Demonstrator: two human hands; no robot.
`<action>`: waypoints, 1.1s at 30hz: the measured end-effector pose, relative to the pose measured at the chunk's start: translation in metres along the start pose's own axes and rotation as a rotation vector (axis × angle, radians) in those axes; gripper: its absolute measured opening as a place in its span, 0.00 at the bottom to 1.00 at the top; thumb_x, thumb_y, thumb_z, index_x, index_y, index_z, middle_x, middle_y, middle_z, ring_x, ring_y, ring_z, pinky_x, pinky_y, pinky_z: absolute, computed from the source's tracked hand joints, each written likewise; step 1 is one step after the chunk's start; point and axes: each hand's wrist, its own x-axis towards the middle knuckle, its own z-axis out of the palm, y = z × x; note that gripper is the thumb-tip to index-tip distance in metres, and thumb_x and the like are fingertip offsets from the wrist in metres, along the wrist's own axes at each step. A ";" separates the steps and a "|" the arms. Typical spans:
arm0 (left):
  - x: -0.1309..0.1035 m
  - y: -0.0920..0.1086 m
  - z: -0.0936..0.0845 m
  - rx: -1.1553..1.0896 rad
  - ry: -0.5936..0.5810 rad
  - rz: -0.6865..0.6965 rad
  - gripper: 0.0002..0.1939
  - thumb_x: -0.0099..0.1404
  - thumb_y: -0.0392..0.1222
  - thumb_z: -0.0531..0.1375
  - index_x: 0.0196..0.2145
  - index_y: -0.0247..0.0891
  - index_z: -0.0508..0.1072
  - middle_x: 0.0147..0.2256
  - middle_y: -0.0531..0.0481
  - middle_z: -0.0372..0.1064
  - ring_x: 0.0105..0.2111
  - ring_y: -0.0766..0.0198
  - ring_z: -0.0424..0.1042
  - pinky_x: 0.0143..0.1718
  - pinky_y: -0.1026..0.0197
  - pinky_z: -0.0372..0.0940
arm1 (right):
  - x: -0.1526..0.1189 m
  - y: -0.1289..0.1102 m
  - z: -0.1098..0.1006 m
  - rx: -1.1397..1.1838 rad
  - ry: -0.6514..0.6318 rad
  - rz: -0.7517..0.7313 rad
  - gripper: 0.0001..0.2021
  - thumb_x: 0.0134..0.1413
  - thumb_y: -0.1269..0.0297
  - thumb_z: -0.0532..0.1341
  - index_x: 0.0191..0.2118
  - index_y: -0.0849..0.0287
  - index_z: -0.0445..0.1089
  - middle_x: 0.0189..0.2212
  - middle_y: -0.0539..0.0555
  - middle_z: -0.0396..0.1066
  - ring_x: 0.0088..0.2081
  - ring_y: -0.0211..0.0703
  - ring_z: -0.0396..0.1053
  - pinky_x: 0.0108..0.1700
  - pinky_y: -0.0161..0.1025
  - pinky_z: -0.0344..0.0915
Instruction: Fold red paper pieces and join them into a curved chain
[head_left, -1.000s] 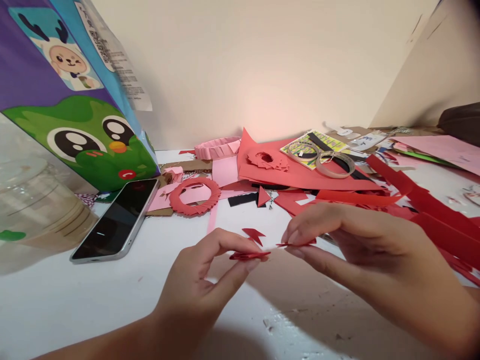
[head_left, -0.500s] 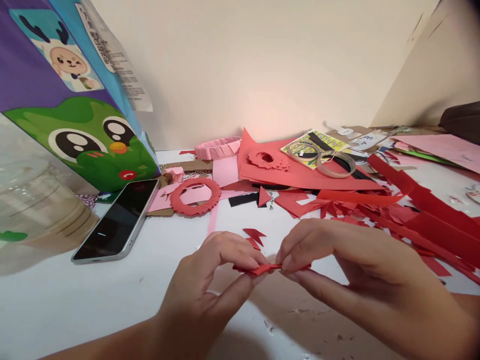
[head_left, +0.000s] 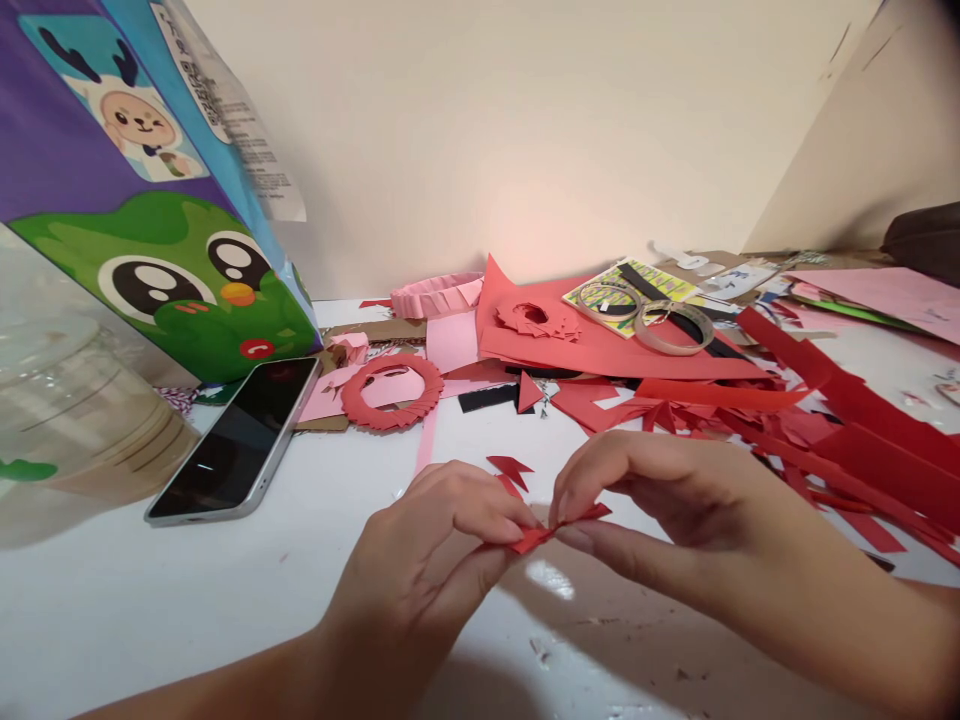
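Note:
Low over the white table, a small folded strip of red paper [head_left: 531,541] is pinched between both hands. My left hand [head_left: 427,550] grips its left part between thumb and fingertips, which cover much of it. My right hand [head_left: 675,520] pinches it near the middle, and a pointed red end sticks out to the right inside the curl of my fingers. Just behind my fingertips lie small folded red paper pieces [head_left: 510,470]. Farther back on the left is a ring of folded red paper [head_left: 391,393].
A phone [head_left: 236,440], a plastic cup [head_left: 82,400] and a printed bag [head_left: 157,230] stand at left. Behind are a pleated pink paper band [head_left: 436,295], red sheets [head_left: 495,290] and tape rolls [head_left: 673,328]. Red paper strips [head_left: 862,470] pile up at right.
The red paper has tilted, its right end now raised and showing more. My right thumb has shifted slightly left and my right fingers have lifted a little. Everything else lies as before.

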 end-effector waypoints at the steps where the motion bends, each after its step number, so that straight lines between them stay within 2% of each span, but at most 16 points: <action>1: 0.000 -0.001 0.000 0.007 0.000 0.009 0.17 0.62 0.24 0.62 0.32 0.50 0.75 0.34 0.61 0.77 0.38 0.66 0.75 0.45 0.65 0.69 | 0.000 0.000 0.000 0.009 -0.004 0.015 0.04 0.53 0.72 0.65 0.30 0.56 0.73 0.28 0.47 0.77 0.31 0.37 0.75 0.33 0.31 0.71; 5: 0.001 0.000 0.001 0.020 0.014 0.014 0.16 0.60 0.24 0.63 0.31 0.48 0.75 0.33 0.58 0.78 0.37 0.63 0.75 0.43 0.62 0.70 | -0.001 0.000 0.000 -0.025 0.022 -0.067 0.05 0.54 0.73 0.65 0.31 0.56 0.73 0.29 0.45 0.77 0.32 0.33 0.75 0.36 0.29 0.70; 8: 0.003 0.002 0.002 0.006 0.026 -0.020 0.14 0.60 0.25 0.63 0.31 0.47 0.75 0.32 0.58 0.77 0.36 0.66 0.76 0.41 0.65 0.71 | -0.004 0.000 -0.001 -0.090 0.030 -0.141 0.05 0.54 0.73 0.66 0.32 0.56 0.73 0.30 0.44 0.78 0.33 0.31 0.75 0.39 0.26 0.69; 13: 0.004 0.005 0.001 -0.025 0.026 -0.065 0.13 0.61 0.26 0.63 0.30 0.47 0.75 0.32 0.59 0.77 0.35 0.68 0.76 0.40 0.67 0.70 | -0.005 0.001 -0.002 -0.105 0.033 -0.150 0.04 0.55 0.72 0.66 0.32 0.55 0.74 0.30 0.44 0.78 0.33 0.30 0.75 0.39 0.25 0.69; 19: 0.000 0.005 0.000 -0.028 0.029 -0.101 0.12 0.62 0.27 0.62 0.31 0.47 0.74 0.33 0.58 0.77 0.36 0.66 0.76 0.40 0.64 0.70 | -0.002 -0.001 -0.003 -0.113 0.038 -0.131 0.04 0.54 0.71 0.67 0.31 0.55 0.74 0.29 0.46 0.79 0.32 0.36 0.76 0.37 0.31 0.71; 28: 0.003 0.004 0.001 0.016 0.029 -0.064 0.12 0.59 0.27 0.65 0.29 0.46 0.75 0.31 0.57 0.78 0.34 0.66 0.76 0.39 0.65 0.70 | -0.004 -0.003 -0.004 -0.264 0.019 -0.227 0.05 0.55 0.74 0.64 0.31 0.56 0.74 0.28 0.47 0.79 0.30 0.36 0.76 0.33 0.31 0.71; 33: 0.003 0.004 0.001 0.021 0.012 -0.037 0.12 0.59 0.27 0.65 0.29 0.46 0.76 0.30 0.58 0.79 0.34 0.66 0.76 0.38 0.66 0.70 | -0.004 -0.005 -0.004 -0.304 0.021 -0.224 0.05 0.55 0.74 0.64 0.31 0.57 0.73 0.28 0.47 0.79 0.29 0.35 0.75 0.33 0.30 0.71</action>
